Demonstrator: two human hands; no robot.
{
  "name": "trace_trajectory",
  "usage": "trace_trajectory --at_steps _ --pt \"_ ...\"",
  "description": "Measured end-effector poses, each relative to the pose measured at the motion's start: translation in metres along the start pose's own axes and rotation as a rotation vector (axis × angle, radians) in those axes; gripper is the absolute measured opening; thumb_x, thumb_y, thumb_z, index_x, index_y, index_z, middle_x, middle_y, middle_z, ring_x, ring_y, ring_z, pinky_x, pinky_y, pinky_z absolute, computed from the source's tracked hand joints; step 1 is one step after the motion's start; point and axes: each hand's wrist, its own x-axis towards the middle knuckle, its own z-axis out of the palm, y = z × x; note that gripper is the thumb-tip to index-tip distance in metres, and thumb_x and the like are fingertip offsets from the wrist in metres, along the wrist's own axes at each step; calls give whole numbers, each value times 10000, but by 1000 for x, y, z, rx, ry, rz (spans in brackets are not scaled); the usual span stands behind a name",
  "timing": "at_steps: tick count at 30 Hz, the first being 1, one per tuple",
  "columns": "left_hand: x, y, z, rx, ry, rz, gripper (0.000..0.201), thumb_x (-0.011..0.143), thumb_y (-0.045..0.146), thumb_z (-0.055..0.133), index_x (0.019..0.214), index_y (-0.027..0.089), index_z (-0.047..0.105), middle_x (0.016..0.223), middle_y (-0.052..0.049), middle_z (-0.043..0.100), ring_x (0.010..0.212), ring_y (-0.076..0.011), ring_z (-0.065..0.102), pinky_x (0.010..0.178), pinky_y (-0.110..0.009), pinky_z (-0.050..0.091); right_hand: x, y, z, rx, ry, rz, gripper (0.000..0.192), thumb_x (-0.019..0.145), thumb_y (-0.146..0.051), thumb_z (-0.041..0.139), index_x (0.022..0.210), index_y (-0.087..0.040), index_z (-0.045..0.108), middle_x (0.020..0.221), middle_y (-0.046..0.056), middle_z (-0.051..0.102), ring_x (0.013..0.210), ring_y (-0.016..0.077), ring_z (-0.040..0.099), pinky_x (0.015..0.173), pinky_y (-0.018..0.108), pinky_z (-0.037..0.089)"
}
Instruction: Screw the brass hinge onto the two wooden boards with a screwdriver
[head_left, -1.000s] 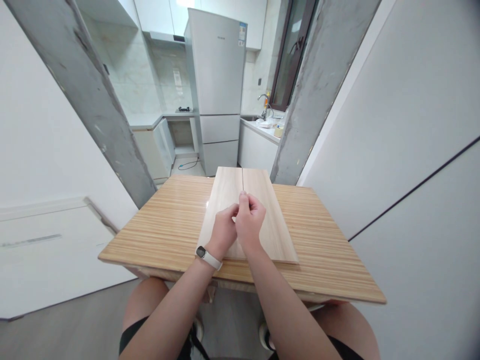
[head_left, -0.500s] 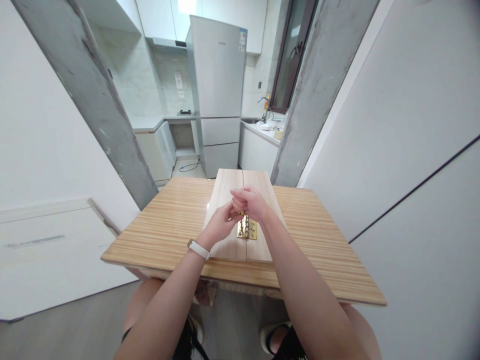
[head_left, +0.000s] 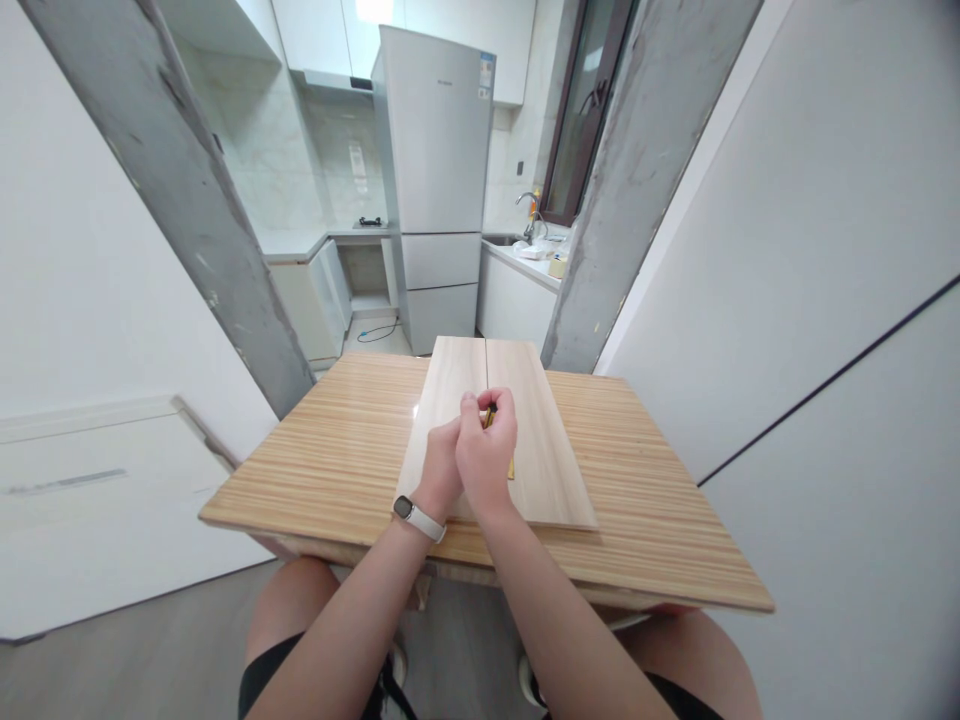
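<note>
**Both hands closed together over a brass hinge on two boards**

Nearest are the person's bare knees and forearms, reaching forward over the near edge of the tabletop [head_left: 315,470], a striped light-wood surface. The left wrist wears a watch [head_left: 417,518] with a pale strap.

The left hand [head_left: 439,468] and the right hand [head_left: 486,455] are pressed side by side, both with fingers curled in. The right hand pinches a small dark and yellow object [head_left: 489,414] at its fingertips; it is too small and too covered to tell what it is. Whether the left hand grips anything cannot be told, since the right hand hides its fingers.

Under the hands lie two pale boards [head_left: 540,440], flat on the tabletop and side by side, with a thin dark seam between them that runs away from the person. Only a sliver of the brass hinge [head_left: 511,468] shows, just right of the right hand, lying on the boards near the seam.

Beyond the far edge of the tabletop stand two grey concrete pillars [head_left: 630,180], one on the left and one on the right. Between them a kitchen opens, with a white fridge [head_left: 439,190] in the middle and a sink tap [head_left: 529,205] on the counter to its right, by a dark-framed window.
</note>
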Motion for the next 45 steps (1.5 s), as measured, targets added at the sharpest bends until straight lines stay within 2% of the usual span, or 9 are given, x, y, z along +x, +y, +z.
trace_trajectory --at_steps 7,14,18,22,28,32,37,41,45 --pt "6 3 -8 -103 -42 0 132 823 94 652 922 157 713 851 -39 751 776 -172 669 691 -247 507 27 20 -1 111 -114 68 520 977 -460 533 555 -245 317 533 -38 300 522 136 309 507 326 227" --pt "17 -9 -11 -533 -214 -25 454 897 157 678 1336 174 567 1152 -109 746 1052 -232 735 931 -349 587 81 22 -17 356 -859 224 561 851 -441 686 430 -218 390 414 -59 317 424 82 264 475 295 174" --pt "20 -12 -8 -525 -274 17 307 924 146 632 1231 166 632 1189 -114 738 1139 -247 716 997 -367 576 95 22 -25 463 -1024 284 587 834 -446 713 436 -225 344 420 -81 269 421 72 222 479 290 146" --pt "19 -13 -6 -454 -240 11 321 915 140 634 1235 176 633 1168 -103 750 1101 -244 734 956 -363 599 88 29 -25 435 -966 225 548 883 -443 669 473 -215 385 451 -68 326 447 84 272 491 282 194" --pt "13 -10 -5 -303 -87 -3 278 875 101 631 1133 149 723 1077 -99 785 992 -224 751 899 -321 595 52 27 -19 200 -374 -19 205 890 -360 666 788 -195 600 766 -12 588 762 154 547 742 285 430" --pt "5 0 -2 -108 3 -15 186 861 89 617 963 148 761 862 -54 783 772 -179 706 700 -250 536 22 9 -15 85 -193 -17 182 930 -380 626 976 -206 600 960 28 643 894 184 589 830 315 455" --pt "0 7 1 -5 32 -18 164 909 152 605 956 160 762 851 -52 776 749 -183 681 649 -253 481 3 -1 -6 -22 -43 -5 208 956 -373 595 847 -218 510 808 -11 558 765 163 524 737 303 422" --pt "6 5 -4 -94 -10 11 215 850 89 622 1006 156 753 900 -52 779 791 -181 680 689 -250 507 16 9 -3 47 -45 6 442 990 -419 523 629 -232 349 579 -57 340 574 129 355 553 292 295" --pt "15 -1 -10 -308 -137 12 317 824 75 666 1123 170 708 1074 -76 767 971 -204 711 873 -297 555 47 19 -8 149 -288 81 549 939 -482 578 514 -232 337 481 -61 288 481 104 290 487 298 214"
